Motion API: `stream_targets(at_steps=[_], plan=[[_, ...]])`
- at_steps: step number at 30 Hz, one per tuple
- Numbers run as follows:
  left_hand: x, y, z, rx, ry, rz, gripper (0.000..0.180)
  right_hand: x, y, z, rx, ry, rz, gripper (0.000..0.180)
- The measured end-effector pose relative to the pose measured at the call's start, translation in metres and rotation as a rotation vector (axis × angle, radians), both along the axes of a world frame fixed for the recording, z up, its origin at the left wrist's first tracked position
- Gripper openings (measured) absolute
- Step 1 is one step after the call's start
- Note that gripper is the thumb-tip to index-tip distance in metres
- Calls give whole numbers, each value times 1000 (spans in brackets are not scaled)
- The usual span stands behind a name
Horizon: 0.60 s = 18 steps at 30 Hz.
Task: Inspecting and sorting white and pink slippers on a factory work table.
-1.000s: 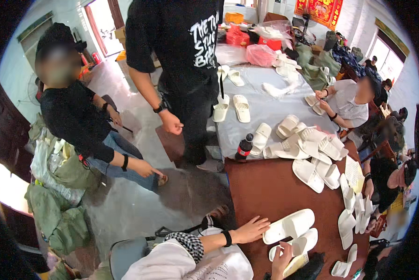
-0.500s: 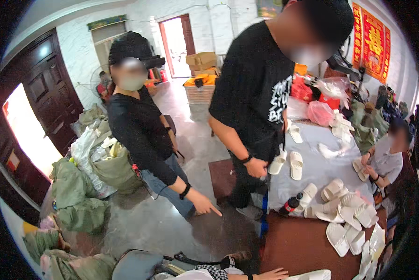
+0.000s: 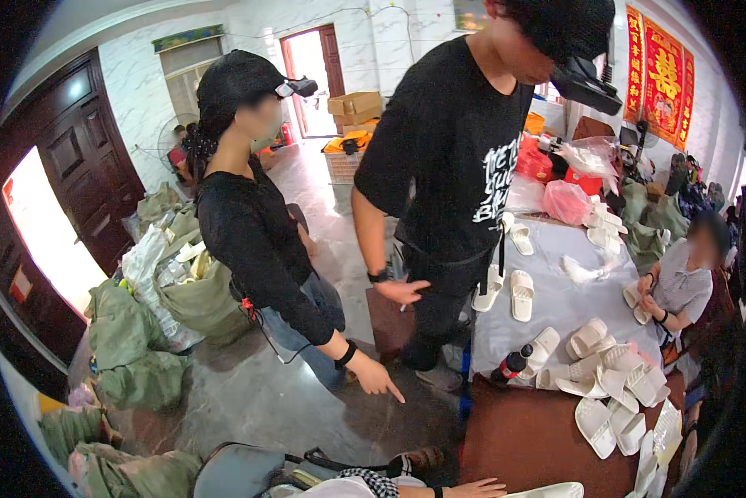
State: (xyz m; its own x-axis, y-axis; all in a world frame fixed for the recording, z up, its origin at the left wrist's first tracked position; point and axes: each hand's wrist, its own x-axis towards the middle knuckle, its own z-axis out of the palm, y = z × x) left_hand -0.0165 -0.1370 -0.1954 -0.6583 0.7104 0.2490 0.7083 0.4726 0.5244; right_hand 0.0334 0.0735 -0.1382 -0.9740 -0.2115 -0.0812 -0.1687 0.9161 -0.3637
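At the lower edge of the view, we are laying our left grip palm down over the brown end of the counter, its fingers stretched out and loosely spread. The fingertips are pointing toward a white slipper, which is lying on the counter just beside them, partly cut off by the view's lower edge; whether the two are touching, we are not managing to tell. On this arm we are wearing a checked cuff. Our right grip is falling outside the view, so we are not managing to tell its state.

Farther along, a heap of white slippers is spreading across the line where the brown cover is meeting a grey sheet. A dark bottle with a red label is standing left of the heap. Beyond it, a pair of slippers is lying side by side.

Left of the counter, a co-worker in a black long-sleeved top is pointing downward with one finger. A second co-worker in a black T-shirt is standing at the counter's side. At the far right, a co-worker in a pale shirt is handling another slipper. Green sacks are slumping on the floor at left.
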Motion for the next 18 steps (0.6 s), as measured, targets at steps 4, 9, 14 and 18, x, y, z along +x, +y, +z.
stream_targets(at_steps=[4, 9, 14, 18], plan=[[0, -1, 9, -49, 55, 13, 65, 0, -1, 9, -12, -15, 21, 45], [2, -1, 4, -38, -38, -7, 75, 6, 8, -11, -92, 15, 33, 44], [-6, 1, -27, 94, -80, 76, 70, 3, -1, -6, -70, 54, 29, 44], [-31, -55, 28, 522, -266, 680, 30, -3, -3, 2, -119, 43, -3, 43]])
